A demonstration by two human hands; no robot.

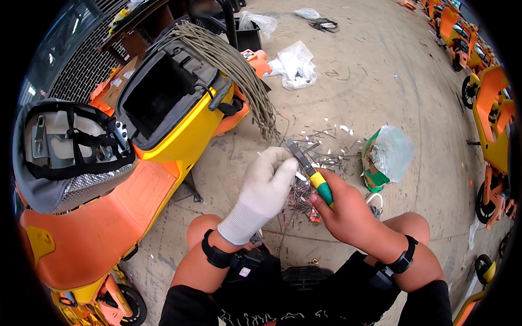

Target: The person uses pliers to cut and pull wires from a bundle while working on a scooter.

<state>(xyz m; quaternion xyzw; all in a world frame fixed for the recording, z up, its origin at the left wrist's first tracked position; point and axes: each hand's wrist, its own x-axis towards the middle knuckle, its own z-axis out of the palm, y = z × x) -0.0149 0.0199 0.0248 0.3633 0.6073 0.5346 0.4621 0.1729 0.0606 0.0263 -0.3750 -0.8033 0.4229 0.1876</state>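
In the head view, a yellow-and-orange scooter (pixel 190 142) edged the work space at 9 to 10 o'clock from the hands, and a plastic bag (pixel 396 155) stood near 2 o'clock. Between them, floor (pixel 370 76) gave room toward 1 o'clock. The bare right hand (pixel 345 209) gripped pliers (pixel 310 169) — they slanted toward 11 o'clock, their tip just beside the gloved left hand (pixel 263 182). Its thumb and forefinger were pressed together — on what, I couldn't tell.
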